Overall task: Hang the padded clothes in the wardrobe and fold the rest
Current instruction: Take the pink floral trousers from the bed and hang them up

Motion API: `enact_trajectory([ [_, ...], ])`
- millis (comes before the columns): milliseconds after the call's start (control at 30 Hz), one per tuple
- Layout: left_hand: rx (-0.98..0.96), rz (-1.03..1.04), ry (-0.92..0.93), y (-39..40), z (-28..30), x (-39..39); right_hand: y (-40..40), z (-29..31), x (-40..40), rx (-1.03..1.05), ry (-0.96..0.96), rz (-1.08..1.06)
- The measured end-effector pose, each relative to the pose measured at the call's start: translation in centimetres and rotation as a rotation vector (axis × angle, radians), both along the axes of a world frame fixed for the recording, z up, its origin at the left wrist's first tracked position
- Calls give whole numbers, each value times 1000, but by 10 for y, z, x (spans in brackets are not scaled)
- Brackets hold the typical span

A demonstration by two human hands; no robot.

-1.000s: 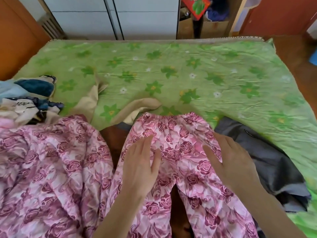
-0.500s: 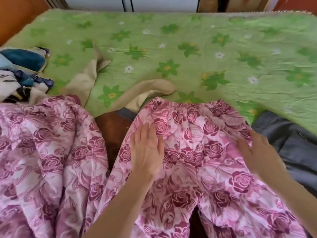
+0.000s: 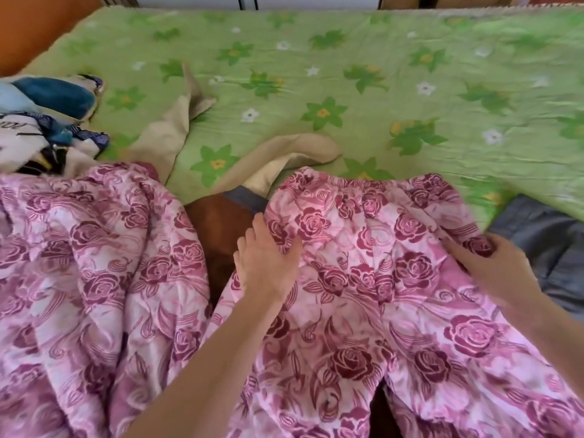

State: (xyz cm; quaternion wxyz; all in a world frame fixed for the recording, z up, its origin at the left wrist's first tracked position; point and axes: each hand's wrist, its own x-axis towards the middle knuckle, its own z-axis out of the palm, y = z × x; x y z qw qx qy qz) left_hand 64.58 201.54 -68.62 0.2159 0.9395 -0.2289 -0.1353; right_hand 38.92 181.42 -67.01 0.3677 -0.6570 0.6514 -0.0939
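Pink rose-print padded trousers (image 3: 363, 279) lie flat on the green flowered bedspread (image 3: 347, 74), waistband away from me. My left hand (image 3: 265, 263) rests on their left edge near the waist, fingers straight and thumb on the fabric. At the right edge of the trousers, my right hand (image 3: 496, 270) curls its fingers round a fold of the fabric. A second garment in the same pink rose print (image 3: 94, 279) lies crumpled to the left.
A beige garment (image 3: 177, 134) and a brown one (image 3: 218, 229) lie between the two pink pieces. Dark grey clothing (image 3: 543, 241) sits at the right. A blue and white pile (image 3: 41, 121) is far left. White wardrobe doors (image 3: 246, 0) stand beyond the bed.
Both hands slid outward from the middle of the trousers to their side edges. The right hand went from flat to gripping the fabric. My view dropped closer to the bed.
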Motion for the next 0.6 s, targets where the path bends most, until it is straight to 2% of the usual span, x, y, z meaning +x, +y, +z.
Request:
enact_trajectory([
  [100,-237,123,186,2,25,-6,9,21,3,-43,-125,4],
  [300,-202,45,279,19,74,-15,33,86,-11,-107,-282,77],
  [400,-243,34,381,32,113,-25,45,137,-23,-16,-318,97],
  [600,-250,22,370,67,207,-65,91,235,-54,65,-319,92],
])
